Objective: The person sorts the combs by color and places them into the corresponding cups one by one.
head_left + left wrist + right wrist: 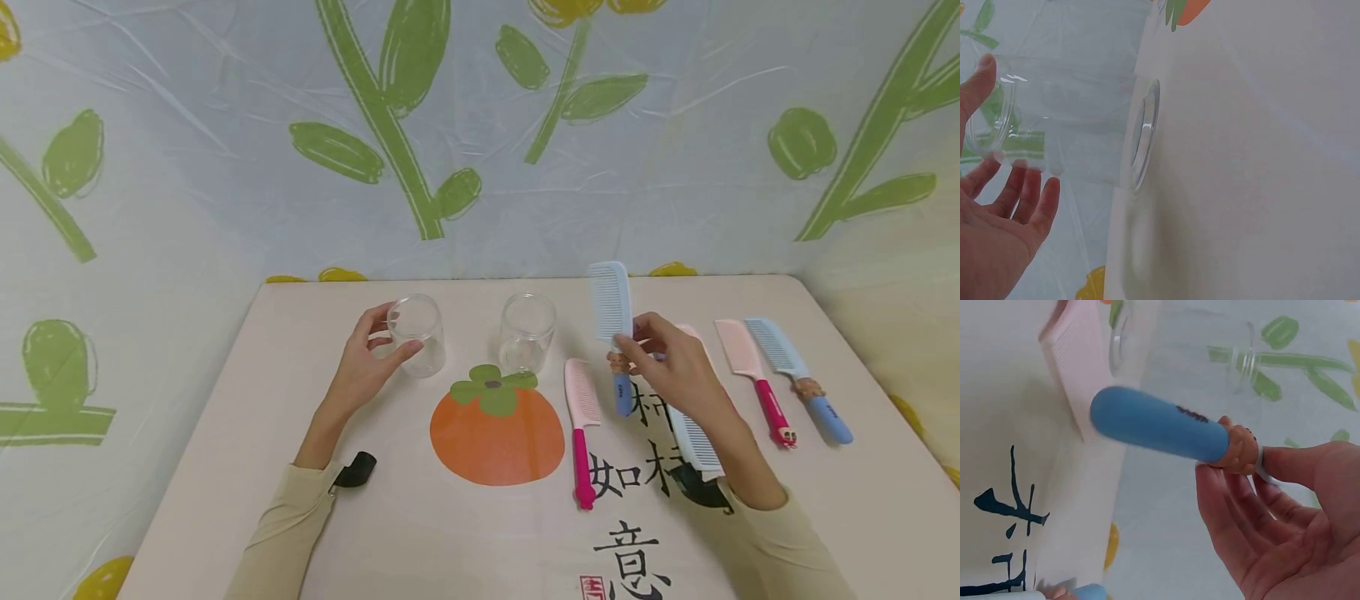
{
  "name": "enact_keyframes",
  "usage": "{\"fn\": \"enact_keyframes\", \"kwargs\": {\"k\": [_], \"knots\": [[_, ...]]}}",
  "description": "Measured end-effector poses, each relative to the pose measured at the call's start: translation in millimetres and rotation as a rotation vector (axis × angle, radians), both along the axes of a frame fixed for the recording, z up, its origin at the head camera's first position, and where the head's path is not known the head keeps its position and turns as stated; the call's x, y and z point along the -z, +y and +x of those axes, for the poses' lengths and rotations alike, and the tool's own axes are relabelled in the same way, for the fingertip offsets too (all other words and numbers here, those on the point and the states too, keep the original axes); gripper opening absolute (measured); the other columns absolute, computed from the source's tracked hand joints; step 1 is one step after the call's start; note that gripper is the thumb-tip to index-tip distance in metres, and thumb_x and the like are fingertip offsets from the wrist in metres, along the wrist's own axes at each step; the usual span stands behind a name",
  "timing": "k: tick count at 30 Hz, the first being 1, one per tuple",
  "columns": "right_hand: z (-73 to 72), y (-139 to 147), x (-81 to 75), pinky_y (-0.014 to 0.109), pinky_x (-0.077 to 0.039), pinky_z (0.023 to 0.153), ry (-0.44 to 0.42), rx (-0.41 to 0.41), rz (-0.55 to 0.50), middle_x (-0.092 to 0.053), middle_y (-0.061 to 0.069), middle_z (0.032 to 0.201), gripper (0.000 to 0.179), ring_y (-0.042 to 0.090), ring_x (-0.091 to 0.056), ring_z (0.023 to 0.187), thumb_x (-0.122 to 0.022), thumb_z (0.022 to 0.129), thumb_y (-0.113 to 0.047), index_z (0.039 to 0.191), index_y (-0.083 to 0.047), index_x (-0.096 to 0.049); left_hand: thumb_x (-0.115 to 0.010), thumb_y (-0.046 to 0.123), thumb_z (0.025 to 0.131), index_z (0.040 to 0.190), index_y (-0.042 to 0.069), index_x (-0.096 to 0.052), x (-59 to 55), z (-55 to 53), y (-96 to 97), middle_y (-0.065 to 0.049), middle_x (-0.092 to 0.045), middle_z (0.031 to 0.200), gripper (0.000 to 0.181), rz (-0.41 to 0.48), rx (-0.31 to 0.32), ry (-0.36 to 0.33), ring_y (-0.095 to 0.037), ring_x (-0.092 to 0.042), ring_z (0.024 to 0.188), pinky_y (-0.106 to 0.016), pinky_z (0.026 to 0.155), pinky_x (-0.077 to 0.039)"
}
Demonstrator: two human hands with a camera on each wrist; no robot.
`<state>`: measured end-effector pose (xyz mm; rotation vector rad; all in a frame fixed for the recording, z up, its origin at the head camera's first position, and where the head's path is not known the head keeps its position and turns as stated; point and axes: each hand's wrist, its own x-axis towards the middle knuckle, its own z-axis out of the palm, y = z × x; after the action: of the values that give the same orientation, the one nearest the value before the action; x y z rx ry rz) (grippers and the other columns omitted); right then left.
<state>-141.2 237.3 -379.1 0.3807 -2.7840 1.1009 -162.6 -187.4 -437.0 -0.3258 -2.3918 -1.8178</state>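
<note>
My left hand (358, 362) holds a clear glass cup (426, 354), thumb on one side and fingers on the other, near the rim in the left wrist view. My right hand (678, 367) pinches a blue comb (611, 300) around the brown figure between its teeth and handle. The comb stands upright above the table, teeth end up and rounded blue handle (1154, 422) pointing down. A second clear glass cup (528, 333) stands between the two hands. Just left of the held comb, a pink comb (581, 392) with a magenta handle lies on the table.
At the right lie another pink comb (738, 346) and a blue comb (776, 346). A light blue comb (693, 442) lies partly hidden beneath my right forearm. The table (360, 550) carries an orange persimmon print (495, 442) and black characters. Patterned cloth (225, 167) hangs behind the table.
</note>
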Motion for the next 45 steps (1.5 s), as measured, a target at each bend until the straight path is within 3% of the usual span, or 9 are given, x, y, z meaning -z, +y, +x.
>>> {"fn": "enact_keyframes", "kwargs": {"k": [3,7,12,15,23,28,32,39,45], "knots": [[2.3,-3.3,-2.8,0.026,-0.059,0.074,0.013,0.005,-0.007,-0.069,0.018,0.106,0.031,0.038,-0.073,0.092,-0.063,0.104,-0.026,0.12,0.0,-0.06,-0.08,0.01,0.091,0.15,0.004,-0.042,-1.3,0.8,0.9,-0.018,-0.05,0.138,0.07,0.011,-0.001,-0.012,-0.039,-0.045,0.13,-0.055,0.11,-0.04],[5.5,-8.4,-6.4,0.018,-0.056,0.072,0.045,-0.011,-0.05,-0.07,0.019,0.106,0.029,0.039,-0.073,0.09,-0.065,0.103,-0.022,0.12,0.001,-0.061,-0.078,0.005,0.091,0.149,-0.003,-0.04,-11.2,5.7,4.6,-0.021,-0.049,0.138,0.07,0.023,0.0,-0.024,-0.047,-0.042,0.132,-0.061,0.11,-0.037],[11.3,-15.2,-10.7,0.016,-0.056,0.071,0.051,-0.03,-0.103,-0.071,0.019,0.105,0.028,0.039,-0.075,0.09,-0.067,0.102,-0.019,0.12,0.001,-0.062,-0.077,0.002,0.091,0.147,-0.007,-0.04,-27.6,13.9,9.8,-0.025,-0.049,0.136,0.067,0.022,0.007,-0.026,-0.049,-0.042,0.13,-0.063,0.109,-0.037],[14.7,-19.0,-13.1,0.017,-0.057,0.071,0.056,-0.044,-0.125,-0.072,0.017,0.104,0.027,0.036,-0.076,0.089,-0.068,0.101,-0.017,0.12,0.001,-0.062,-0.077,0.002,0.091,0.147,-0.007,-0.04,-30.4,15.3,10.7,-0.025,-0.048,0.137,0.068,0.023,0.012,-0.027,-0.049,-0.041,0.13,-0.062,0.11,-0.037],[23.9,-27.8,-20.3,0.02,-0.059,0.072,0.046,-0.09,-0.201,-0.073,0.012,0.102,0.025,0.024,-0.077,0.087,-0.07,0.099,-0.013,0.121,-0.002,-0.064,-0.076,0.001,0.091,0.148,-0.007,-0.039,-25.1,12.9,11.8,-0.023,-0.048,0.136,0.068,0.03,0.019,-0.022,-0.046,-0.042,0.129,-0.061,0.11,-0.037],[26.1,-32.2,-23.2,0.021,-0.059,0.074,0.047,-0.112,-0.226,-0.073,0.013,0.107,0.028,0.025,-0.077,0.089,-0.068,0.1,-0.011,0.126,-0.002,-0.063,-0.077,0.003,0.091,0.148,-0.006,-0.039,-22.4,13.0,12.8,-0.026,-0.047,0.137,0.069,0.032,0.021,-0.023,-0.044,-0.043,0.128,-0.061,0.11,-0.037],[23.7,-37.6,-25.6,0.023,-0.06,0.073,0.067,-0.137,-0.266,-0.073,0.014,0.106,0.027,0.023,-0.077,0.089,-0.068,0.099,-0.008,0.125,-0.001,-0.063,-0.076,0.002,0.091,0.148,-0.006,-0.039,-21.1,13.2,12.9,-0.03,-0.046,0.137,0.069,0.032,0.023,-0.015,-0.047,-0.042,0.129,-0.063,0.11,-0.036],[18.4,-48.1,-31.8,0.025,-0.061,0.073,0.089,-0.154,-0.338,-0.073,0.014,0.106,0.027,0.007,-0.074,0.088,-0.069,0.098,-0.006,0.124,0.0,-0.063,-0.075,0.0,0.092,0.148,-0.007,-0.038,-20.1,12.5,11.7,-0.029,-0.046,0.138,0.068,0.021,0.023,-0.009,-0.047,-0.042,0.129,-0.064,0.11,-0.036],[12.0,-59.1,-33.6,0.025,-0.061,0.073,0.099,-0.153,-0.399,-0.072,0.015,0.107,0.028,0.005,-0.074,0.087,-0.068,0.099,-0.005,0.126,0.001,-0.063,-0.076,0.002,0.092,0.149,-0.007,-0.037,-23.3,13.4,10.6,-0.029,-0.046,0.138,0.069,0.022,0.015,-0.017,-0.046,-0.042,0.129,-0.062,0.111,-0.036]]}}
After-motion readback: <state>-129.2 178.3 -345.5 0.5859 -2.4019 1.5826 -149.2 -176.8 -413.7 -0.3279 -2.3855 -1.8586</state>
